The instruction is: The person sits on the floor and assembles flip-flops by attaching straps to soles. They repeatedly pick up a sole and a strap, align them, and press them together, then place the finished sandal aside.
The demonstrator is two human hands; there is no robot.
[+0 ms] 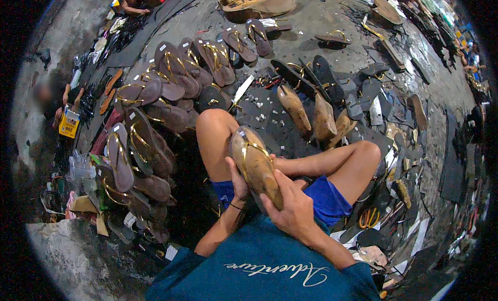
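Observation:
A worn wooden shoe last with a gold-strapped flip-flop fitted on it is held over my lap, between my bent knees. My left hand is closed along its left side, a dark band round the wrist. On the other side my right hand grips the end nearest me, its thumb and fingers round the edge. The gold strap lies across the upper part of the last. The flip-flop's sole is mostly hidden beneath the last and my hands.
Brown flip-flops with gold straps are heaped to the left. Several bare wooden lasts stand beyond my right knee. A white blade-shaped piece lies ahead. Yellow-handled scissors rest among scraps at right. Another person's arm shows far left.

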